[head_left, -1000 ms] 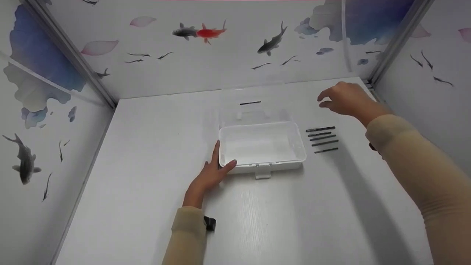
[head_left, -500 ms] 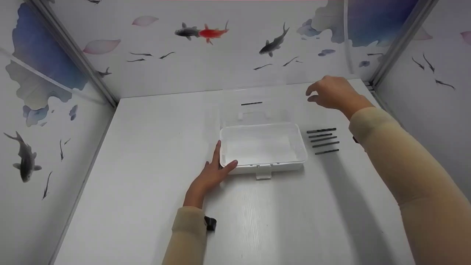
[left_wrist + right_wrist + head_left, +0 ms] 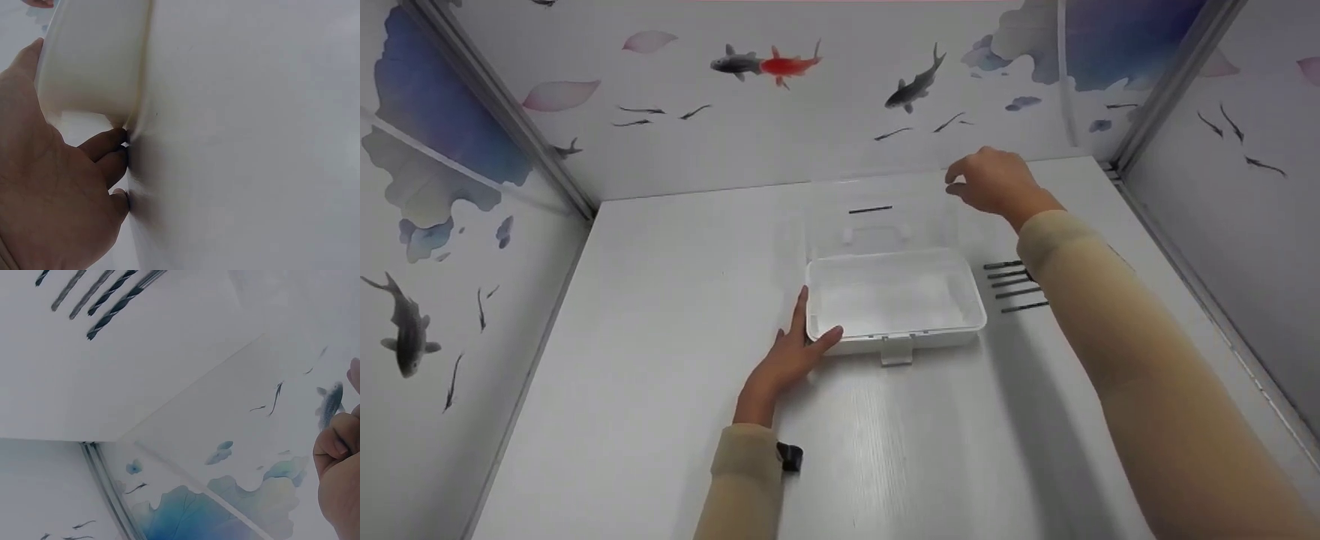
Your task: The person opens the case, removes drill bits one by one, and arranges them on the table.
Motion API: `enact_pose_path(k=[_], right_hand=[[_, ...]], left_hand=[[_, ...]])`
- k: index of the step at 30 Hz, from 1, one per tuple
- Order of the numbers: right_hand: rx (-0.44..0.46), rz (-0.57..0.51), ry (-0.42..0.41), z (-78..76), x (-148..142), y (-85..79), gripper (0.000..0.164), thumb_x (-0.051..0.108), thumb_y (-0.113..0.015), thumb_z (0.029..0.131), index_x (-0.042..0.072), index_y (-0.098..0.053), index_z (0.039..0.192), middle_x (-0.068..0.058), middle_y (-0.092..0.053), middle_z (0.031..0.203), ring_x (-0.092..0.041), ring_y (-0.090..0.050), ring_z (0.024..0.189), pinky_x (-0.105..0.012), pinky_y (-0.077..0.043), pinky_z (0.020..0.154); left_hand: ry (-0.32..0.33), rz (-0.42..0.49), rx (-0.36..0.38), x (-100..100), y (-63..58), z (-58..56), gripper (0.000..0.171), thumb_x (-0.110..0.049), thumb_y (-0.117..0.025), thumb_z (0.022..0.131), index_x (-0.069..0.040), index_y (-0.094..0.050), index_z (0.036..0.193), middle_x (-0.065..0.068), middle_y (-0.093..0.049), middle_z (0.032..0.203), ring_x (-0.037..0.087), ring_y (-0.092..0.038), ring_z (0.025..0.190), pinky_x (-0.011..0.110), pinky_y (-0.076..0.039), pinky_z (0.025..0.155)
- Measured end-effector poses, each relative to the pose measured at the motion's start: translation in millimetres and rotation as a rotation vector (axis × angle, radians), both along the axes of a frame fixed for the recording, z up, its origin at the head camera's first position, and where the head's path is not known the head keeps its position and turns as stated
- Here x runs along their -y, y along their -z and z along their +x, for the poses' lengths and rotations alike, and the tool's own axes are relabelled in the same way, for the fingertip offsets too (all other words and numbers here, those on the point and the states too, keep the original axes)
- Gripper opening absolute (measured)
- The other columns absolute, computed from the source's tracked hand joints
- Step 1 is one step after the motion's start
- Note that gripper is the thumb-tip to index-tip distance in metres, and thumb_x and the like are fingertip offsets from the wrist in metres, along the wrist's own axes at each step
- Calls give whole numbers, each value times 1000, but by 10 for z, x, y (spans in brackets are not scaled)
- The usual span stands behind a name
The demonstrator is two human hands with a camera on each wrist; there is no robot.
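A white, see-through plastic box [image 3: 896, 296] stands on the table with its lid [image 3: 937, 214] laid back behind it. My left hand [image 3: 787, 360] holds the box's front left corner, thumb over the front rim and fingers along the left side. In the left wrist view, bent fingers [image 3: 109, 146] touch the table beside the box wall. Above the lid's right side hovers my right hand [image 3: 994, 184], fingers loosely bent and nothing visible in them. One dark drill bit [image 3: 870, 210] lies at the lid. Several more drill bits [image 3: 115, 312] lie in a row right of the box.
The white table [image 3: 675, 300] is enclosed by walls [image 3: 660, 150] printed with fish and leaves. Metal posts [image 3: 510, 112] stand at the back corners. My right sleeve [image 3: 1117, 330] partly covers the row of drill bits in the head view.
My right hand has moved left, from beyond the row of drill bits to above the lid's right side. My left hand and the box have stayed in place.
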State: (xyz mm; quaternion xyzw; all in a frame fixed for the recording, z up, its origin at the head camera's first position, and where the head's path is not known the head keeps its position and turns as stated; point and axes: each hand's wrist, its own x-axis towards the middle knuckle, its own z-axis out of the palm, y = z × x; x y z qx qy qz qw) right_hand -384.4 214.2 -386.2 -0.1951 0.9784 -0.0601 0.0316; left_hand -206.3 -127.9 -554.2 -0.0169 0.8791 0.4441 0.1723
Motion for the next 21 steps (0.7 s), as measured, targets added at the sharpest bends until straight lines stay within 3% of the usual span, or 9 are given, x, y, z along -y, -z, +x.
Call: enact_pose_path(k=[10,21], right_hand=[[32,-24,11,-202,416,109,31,25,-64,108,10,-74,134,-16,-70,142,-41,-62,133,-59,-51,110],[49,-11,-66,-211,837,324,27,23,-68,106,13,-77,130,-13,-73,136,-37,-63,128,-57,-52,108]], left_hand=[[-26,29,-8,3,18,0,108,-86,-56,90,-50,11,168,9,-9,181,53,1,165,76,-12,128],[-4,38,-33,21,61,6,109,-82,-56,93,-45,11,170,11,-12,181,55,-2,164,71,-9,131]])
